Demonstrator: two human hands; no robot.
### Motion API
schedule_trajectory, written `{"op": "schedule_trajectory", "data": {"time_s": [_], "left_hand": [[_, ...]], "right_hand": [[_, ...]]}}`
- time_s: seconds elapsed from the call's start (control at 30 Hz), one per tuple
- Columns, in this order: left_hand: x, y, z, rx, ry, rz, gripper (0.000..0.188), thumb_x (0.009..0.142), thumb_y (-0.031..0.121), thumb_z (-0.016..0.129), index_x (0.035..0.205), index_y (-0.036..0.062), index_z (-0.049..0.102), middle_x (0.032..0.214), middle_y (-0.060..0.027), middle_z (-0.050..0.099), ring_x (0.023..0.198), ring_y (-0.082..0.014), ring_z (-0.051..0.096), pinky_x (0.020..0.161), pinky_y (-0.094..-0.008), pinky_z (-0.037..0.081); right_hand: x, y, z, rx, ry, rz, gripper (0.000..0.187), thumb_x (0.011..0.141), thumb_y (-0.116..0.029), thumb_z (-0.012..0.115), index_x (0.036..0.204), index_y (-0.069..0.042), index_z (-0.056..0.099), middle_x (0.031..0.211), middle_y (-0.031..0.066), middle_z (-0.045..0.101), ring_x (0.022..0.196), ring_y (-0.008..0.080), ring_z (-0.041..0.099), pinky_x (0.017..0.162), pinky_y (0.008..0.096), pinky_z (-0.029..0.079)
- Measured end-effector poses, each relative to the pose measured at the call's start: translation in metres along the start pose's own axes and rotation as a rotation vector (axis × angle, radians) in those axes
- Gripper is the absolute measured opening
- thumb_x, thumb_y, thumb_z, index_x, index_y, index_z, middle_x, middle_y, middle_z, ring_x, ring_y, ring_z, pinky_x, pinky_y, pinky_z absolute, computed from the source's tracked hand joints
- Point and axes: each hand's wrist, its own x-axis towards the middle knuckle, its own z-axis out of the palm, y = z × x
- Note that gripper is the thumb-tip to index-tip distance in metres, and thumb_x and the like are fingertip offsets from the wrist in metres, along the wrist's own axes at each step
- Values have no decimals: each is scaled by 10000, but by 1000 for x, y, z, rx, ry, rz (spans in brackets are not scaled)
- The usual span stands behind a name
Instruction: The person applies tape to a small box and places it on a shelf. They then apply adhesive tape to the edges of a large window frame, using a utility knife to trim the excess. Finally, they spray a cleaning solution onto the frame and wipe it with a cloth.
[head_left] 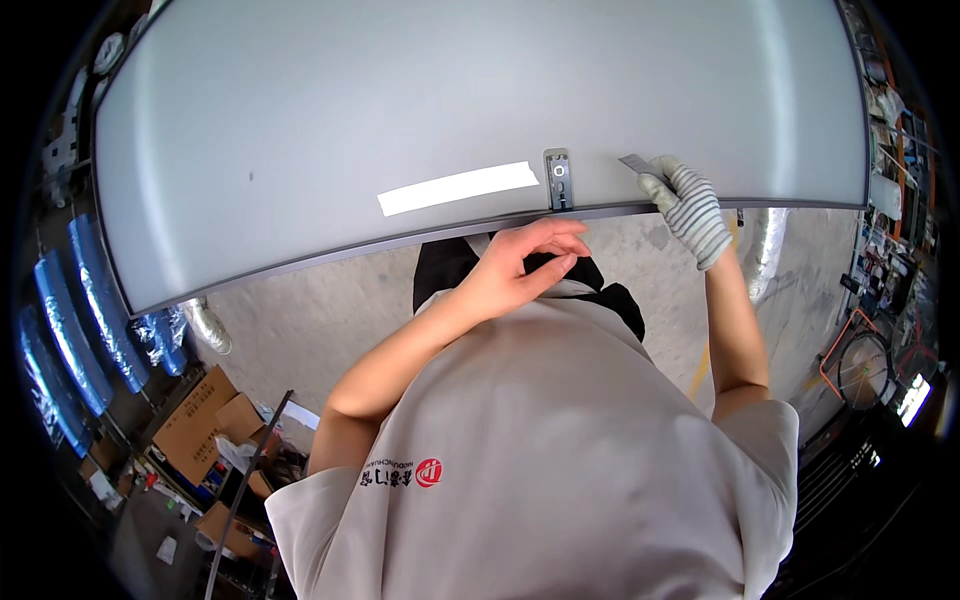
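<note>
A wide grey panel (480, 90) with a dark edge frame lies in front of me. Set into it at the near edge is a metal lock plate (559, 178) with a round hole. To the plate's left, a white strip (460, 188) lies at a slant on the surface. My left hand (525, 262), bare, hovers by the panel's near edge just below the plate; its fingers are loosely bent and apart, with nothing in them. My right hand (690, 212), in a grey-and-white striped glove, pinches a thin, flat grey blade (634, 163) over the panel, right of the plate.
Blue-wrapped long pieces (75, 320) stand at the left. Below them are cardboard boxes (195, 420) and a slim dark bar (245, 490). A round fan (863, 370) and cluttered shelves line the right. Wrapped tubes (768, 255) show under the panel's right end.
</note>
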Motion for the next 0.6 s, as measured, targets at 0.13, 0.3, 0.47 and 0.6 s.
{"op": "schedule_trajectory", "data": {"time_s": [0.13, 0.3, 0.47, 0.6], "left_hand": [[-2, 1, -9, 20, 143, -76, 139, 876, 26, 564, 998, 14, 631, 884, -76, 664, 828, -147, 626, 767, -270, 482], [-22, 0, -30, -85, 388, -169, 156, 930, 40, 500, 1016, -11, 619, 869, -35, 640, 815, -98, 591, 755, -227, 463], [-29, -7, -43, 671, 460, -104, 166, 808, 34, 606, 973, 26, 611, 878, -113, 616, 871, -272, 576, 775, -335, 466], [-17, -17, -21, 959, 247, -77, 308, 703, 61, 666, 1001, 28, 597, 996, -134, 552, 977, -344, 479, 850, -417, 422]], "right_hand": [[3, 18, 46, 102, -70, -200, 339, 903, -286, 573, 1092, -5, 584, 899, 162, 660, 839, 298, 636, 775, 376, 496], [12, 9, 54, 742, -159, -212, 406, 928, -280, 534, 1155, 57, 529, 890, 139, 660, 815, 219, 631, 770, 320, 504], [14, 52, 35, 274, -87, -6, 492, 926, -335, 521, 1230, 51, 485, 968, 164, 657, 887, 225, 637, 795, 327, 507], [2, 13, 67, 397, -175, -243, 414, 924, -305, 531, 1199, 4, 530, 1005, 118, 659, 923, 230, 625, 830, 361, 495]]}}
